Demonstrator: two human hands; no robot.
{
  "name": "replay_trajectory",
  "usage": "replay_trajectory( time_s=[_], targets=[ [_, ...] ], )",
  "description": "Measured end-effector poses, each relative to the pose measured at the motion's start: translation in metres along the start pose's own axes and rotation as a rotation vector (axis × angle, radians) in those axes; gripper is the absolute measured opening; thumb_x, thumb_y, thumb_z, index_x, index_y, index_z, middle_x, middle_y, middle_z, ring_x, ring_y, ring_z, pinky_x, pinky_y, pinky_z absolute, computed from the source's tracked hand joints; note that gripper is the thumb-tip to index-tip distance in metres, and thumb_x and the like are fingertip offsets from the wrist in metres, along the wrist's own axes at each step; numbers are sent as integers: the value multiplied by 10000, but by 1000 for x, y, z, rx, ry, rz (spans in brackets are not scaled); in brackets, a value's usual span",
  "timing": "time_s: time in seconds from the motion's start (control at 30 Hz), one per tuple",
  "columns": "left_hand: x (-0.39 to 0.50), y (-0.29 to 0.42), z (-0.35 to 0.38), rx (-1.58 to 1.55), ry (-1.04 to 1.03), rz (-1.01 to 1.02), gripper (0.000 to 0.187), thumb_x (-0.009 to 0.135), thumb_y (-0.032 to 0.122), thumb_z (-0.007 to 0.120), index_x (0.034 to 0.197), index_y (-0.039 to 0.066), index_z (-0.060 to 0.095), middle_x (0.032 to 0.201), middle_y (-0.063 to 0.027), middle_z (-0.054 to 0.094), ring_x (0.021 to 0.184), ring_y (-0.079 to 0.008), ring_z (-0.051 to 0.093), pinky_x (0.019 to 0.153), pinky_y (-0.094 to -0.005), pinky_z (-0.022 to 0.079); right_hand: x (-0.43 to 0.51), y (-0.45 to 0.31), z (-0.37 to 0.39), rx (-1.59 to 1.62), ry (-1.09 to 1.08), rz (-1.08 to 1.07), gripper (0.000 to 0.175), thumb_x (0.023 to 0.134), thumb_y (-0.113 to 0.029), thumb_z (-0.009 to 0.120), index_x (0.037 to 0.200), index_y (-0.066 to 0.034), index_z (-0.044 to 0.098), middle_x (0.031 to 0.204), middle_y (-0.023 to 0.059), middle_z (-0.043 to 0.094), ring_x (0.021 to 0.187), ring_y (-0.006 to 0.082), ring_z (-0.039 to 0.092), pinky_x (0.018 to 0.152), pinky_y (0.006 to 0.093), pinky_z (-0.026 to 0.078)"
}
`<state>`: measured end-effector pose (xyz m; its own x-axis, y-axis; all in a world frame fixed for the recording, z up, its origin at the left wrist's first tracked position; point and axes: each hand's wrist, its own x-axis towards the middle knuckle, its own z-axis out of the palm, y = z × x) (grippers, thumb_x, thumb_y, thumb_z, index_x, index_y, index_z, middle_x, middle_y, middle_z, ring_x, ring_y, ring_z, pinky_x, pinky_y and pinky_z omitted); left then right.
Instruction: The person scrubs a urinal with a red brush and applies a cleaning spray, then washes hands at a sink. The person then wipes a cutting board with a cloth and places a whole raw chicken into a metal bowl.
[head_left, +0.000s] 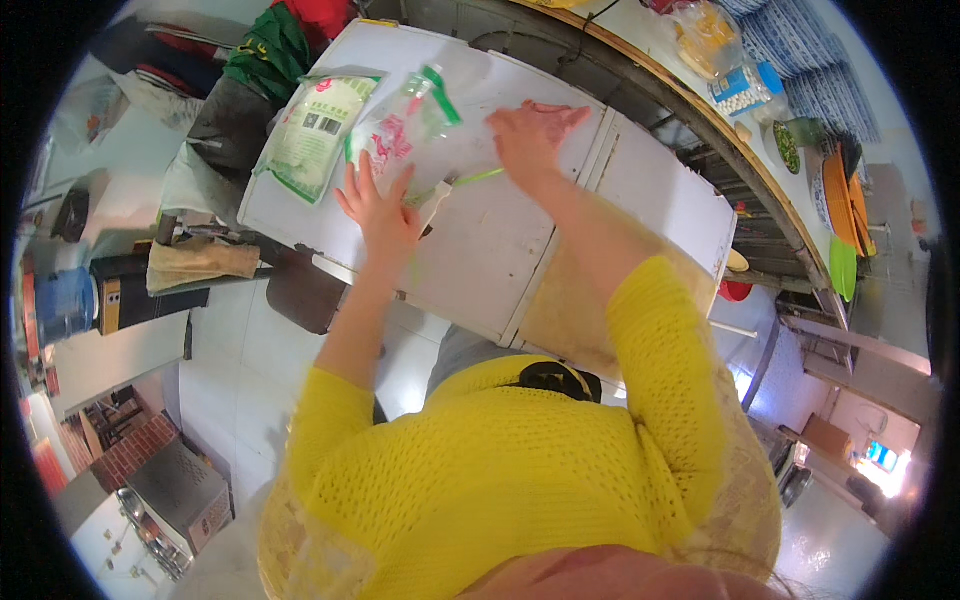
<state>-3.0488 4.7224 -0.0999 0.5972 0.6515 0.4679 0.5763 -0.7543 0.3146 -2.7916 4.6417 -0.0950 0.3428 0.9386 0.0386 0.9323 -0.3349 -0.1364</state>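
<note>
My left hand (386, 206), fingers spread, is at the near end of a clear plastic bag (386, 142) with pink print and a green edge; whether it touches the bag I cannot tell. A pink cloth (556, 120) lies crumpled at the far side of the white worktop (480, 255). My right hand (525, 142) is on or just over its left part, blurred, so its hold is unclear. Between the hands lie a white-ended tool (441, 196) and a thin green strip (478, 177). A green and white printed packet (322, 135) lies left of the bag.
Beyond the worktop runs a wood-edged shelf (720, 124) with a blue-lidded jar (746, 88), stacked patterned dishes (829, 90) and orange trays (844, 199). A green bag (270, 52) is at the far left corner. A brown stool (304, 289) stands by the near left edge.
</note>
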Motion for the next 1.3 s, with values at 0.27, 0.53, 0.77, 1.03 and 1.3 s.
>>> replay_trajectory(
  time_s=[0.27, 0.53, 0.77, 1.03, 1.3],
  targets=[
    [-49, 81, 22, -342, -416, 482, 608, 830, 162, 662, 1418, 120, 514, 1505, -219, 399, 1391, -402, 377, 1165, -545, 282, -44, 184, 8, 436, -115, 67, 392, 881, -70, 635, 1273, -57, 644, 1379, 114, 565, 1228, 225, 567, 974, 380, 488],
    [-97, 228, 32, -650, -636, 886, 571, 917, 313, 626, 1458, 194, 486, 1562, -82, 395, 1472, -277, 312, 1199, -522, 246, -173, 218, -27, 898, -337, 404, 351, 820, 114, 616, 1136, 3, 719, 1438, 114, 504, 1204, 223, 588, 932, 339, 522],
    [-119, 260, 42, -369, -712, 1072, 557, 946, 435, 602, 1476, 318, 474, 1608, -11, 340, 1496, -222, 273, 1214, -540, 217, -322, 283, -52, 236, -147, 88, 456, 824, 51, 629, 1251, -103, 672, 1473, 175, 455, 1339, 351, 472, 1107, 432, 412],
    [-121, 278, 28, -262, -795, 1143, 572, 924, 405, 628, 1472, 343, 474, 1611, -13, 332, 1496, -241, 271, 1230, -520, 178, -420, 301, -64, 170, -60, 400, 301, 844, -34, 588, 1132, -73, 664, 1223, 108, 646, 1167, 298, 600, 918, 375, 494],
    [-127, 280, 29, -207, -800, 1096, 577, 911, 379, 655, 1461, 377, 479, 1607, -14, 336, 1502, -241, 265, 1232, -526, 170, -545, 206, -91, 392, -87, 721, 440, 865, -182, 698, 1294, -146, 610, 1071, 157, 620, 965, 338, 655, 838, 439, 535]
  ],
)
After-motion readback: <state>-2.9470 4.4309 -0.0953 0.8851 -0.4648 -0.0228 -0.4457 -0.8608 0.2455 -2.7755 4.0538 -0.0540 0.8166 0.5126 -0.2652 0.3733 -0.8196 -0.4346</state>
